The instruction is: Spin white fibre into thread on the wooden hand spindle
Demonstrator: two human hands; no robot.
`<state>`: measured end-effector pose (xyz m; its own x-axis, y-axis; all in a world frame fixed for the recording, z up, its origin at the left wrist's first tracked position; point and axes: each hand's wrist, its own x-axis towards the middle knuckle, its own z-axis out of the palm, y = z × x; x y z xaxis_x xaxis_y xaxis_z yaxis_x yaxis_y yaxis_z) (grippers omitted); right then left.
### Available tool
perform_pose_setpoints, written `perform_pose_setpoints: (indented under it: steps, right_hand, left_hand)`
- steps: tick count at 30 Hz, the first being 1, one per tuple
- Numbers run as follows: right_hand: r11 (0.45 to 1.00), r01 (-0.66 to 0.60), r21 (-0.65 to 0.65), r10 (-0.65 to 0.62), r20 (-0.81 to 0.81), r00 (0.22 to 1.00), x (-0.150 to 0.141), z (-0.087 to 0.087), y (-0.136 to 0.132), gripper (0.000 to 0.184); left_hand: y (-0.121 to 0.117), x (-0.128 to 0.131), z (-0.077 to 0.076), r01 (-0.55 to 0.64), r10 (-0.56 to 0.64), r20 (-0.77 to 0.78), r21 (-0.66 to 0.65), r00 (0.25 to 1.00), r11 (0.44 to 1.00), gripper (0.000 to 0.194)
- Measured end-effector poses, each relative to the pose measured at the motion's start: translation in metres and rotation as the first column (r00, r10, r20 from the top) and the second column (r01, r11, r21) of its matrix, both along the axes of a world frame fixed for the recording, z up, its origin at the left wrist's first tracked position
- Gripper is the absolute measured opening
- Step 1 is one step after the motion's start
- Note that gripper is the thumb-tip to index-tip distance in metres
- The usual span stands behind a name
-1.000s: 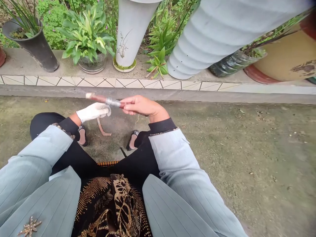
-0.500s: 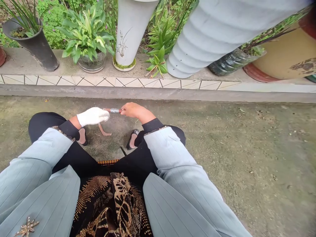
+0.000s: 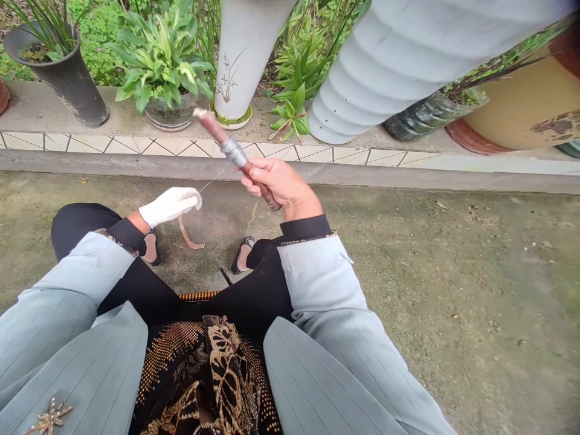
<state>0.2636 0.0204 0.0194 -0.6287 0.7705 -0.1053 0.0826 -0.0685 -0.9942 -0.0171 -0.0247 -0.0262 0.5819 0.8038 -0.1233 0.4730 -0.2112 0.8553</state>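
My right hand (image 3: 285, 184) is closed around the lower part of a reddish-brown stick (image 3: 211, 125), which tilts up and to the left. A silvery coil of wire (image 3: 233, 151) is wound around the stick's middle. From the coil a thin strand runs down to my left hand (image 3: 170, 204), which wears a white glove and has its fingers closed at the strand's end. Just below the glove a curved brown strip (image 3: 188, 238) shows over the ground; whether it touches the left hand I cannot tell.
Ahead runs a low tiled ledge (image 3: 158, 145) bearing a dark pot (image 3: 67, 81), a leafy plant in a clear pot (image 3: 170, 113), a white vase (image 3: 235, 66), a large ribbed grey pot (image 3: 389, 66) and a tan pot (image 3: 521, 103). Concrete ground (image 3: 430, 290) lies below it.
My right hand has lifted the stick up and swung its far end away from the left glove, towards the ledge. The strand now shows between them. The left hand has barely moved.
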Motion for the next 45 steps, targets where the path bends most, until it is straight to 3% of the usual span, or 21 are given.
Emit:
perform_pose_setpoints:
  steps: [1,3,6,9,12,15,17,20,22,23,25,27,29,32,35,38,41,43,45]
  right_hand:
    - [0.991,0.135,0.018,-0.135,0.008,0.991,0.005,0.000,0.004,0.047]
    - [0.956,0.288,0.049,-0.292,0.130,0.947,0.010,-0.007,0.011,0.039]
    - [0.948,0.296,0.114,-0.315,0.438,0.842,0.009,-0.022,0.018,0.022]
    - [0.970,0.159,0.184,-0.242,0.681,0.691,0.002,-0.032,0.018,0.016]
    - [0.977,-0.068,0.204,-0.137,0.833,0.536,-0.010,-0.034,0.012,0.020]
    - [0.949,-0.315,0.003,0.123,0.917,0.380,-0.026,-0.038,-0.001,0.023]
    - [0.872,-0.441,-0.210,0.370,0.875,0.313,-0.036,-0.043,-0.009,0.025]
    - [0.723,-0.572,-0.387,0.633,0.702,0.326,-0.042,-0.044,-0.017,0.030]
    - [0.689,-0.621,-0.373,0.695,0.582,0.422,-0.035,-0.037,-0.018,0.033]
    - [0.705,-0.627,-0.331,0.691,0.518,0.504,-0.029,-0.031,-0.017,0.035]
    - [0.821,-0.539,-0.190,0.569,0.355,0.742,-0.016,-0.017,-0.014,0.041]
    - [0.965,-0.258,-0.056,0.263,0.154,0.952,-0.005,-0.008,-0.011,0.048]
    - [1.000,0.024,-0.009,-0.024,0.040,0.999,-0.001,-0.006,-0.008,0.050]
    - [0.980,0.199,0.019,-0.200,0.177,0.964,-0.005,-0.016,-0.003,0.038]
    - [0.986,0.150,0.076,-0.167,0.543,0.823,-0.012,-0.029,0.002,0.020]
    - [0.994,-0.076,0.076,-0.017,0.805,0.593,-0.017,-0.033,0.002,0.014]
    - [0.937,-0.327,-0.125,0.257,0.879,0.401,-0.024,-0.036,-0.006,0.016]
    - [0.844,-0.446,-0.297,0.468,0.814,0.344,-0.032,-0.040,-0.013,0.020]
    - [0.759,-0.530,-0.379,0.604,0.714,0.353,-0.039,-0.045,-0.019,0.025]
  left_hand:
    - [-0.002,0.001,0.003,0.009,-0.009,-0.015,-0.006,1.000,1.000,0.040]
    - [-0.005,0.003,0.009,0.050,-0.050,-0.063,-0.001,0.997,0.999,0.036]
    - [-0.008,0.005,0.017,0.084,-0.082,-0.116,0.019,0.990,0.996,0.033]
    - [-0.008,0.004,0.019,0.106,-0.097,-0.160,0.051,0.982,0.993,0.032]
    - [-0.008,0.003,0.019,0.120,-0.103,-0.174,0.088,0.979,0.989,0.033]
    - [-0.008,0.003,0.018,0.105,-0.076,-0.209,0.133,0.975,0.986,0.032]
    - [-0.007,0.002,0.015,0.090,-0.049,-0.242,0.161,0.969,0.983,0.031]
    - [-0.001,0.000,0.008,0.027,0.021,-0.240,0.196,0.971,0.980,0.030]
    - [0.004,-0.003,0.001,-0.073,0.110,-0.184,0.196,0.977,0.978,0.030]
    - [0.006,-0.004,-0.003,-0.130,0.155,-0.141,0.174,0.978,0.976,0.031]
    - [0.007,-0.005,-0.008,-0.183,0.186,-0.054,0.062,0.981,0.981,0.032]
    - [0.004,-0.002,-0.008,-0.118,0.119,0.006,-0.076,0.993,0.990,0.034]
    - [-0.003,0.004,-0.006,-0.008,0.012,0.028,-0.133,1.000,0.991,0.035]
    - [-0.010,0.013,0.000,0.103,-0.104,-0.017,-0.059,0.994,0.993,0.033]
    - [-0.011,0.016,0.002,0.177,-0.173,-0.098,0.026,0.980,0.984,0.032]
    - [-0.009,0.014,0.000,0.223,-0.204,-0.210,0.073,0.956,0.972,0.031]
    - [-0.008,0.010,-0.003,0.222,-0.182,-0.311,0.097,0.933,0.970,0.031]
    - [-0.007,0.009,-0.004,0.213,-0.165,-0.331,0.115,0.929,0.970,0.031]
    - [-0.006,0.008,-0.003,0.204,-0.157,-0.314,0.123,0.937,0.971,0.030]
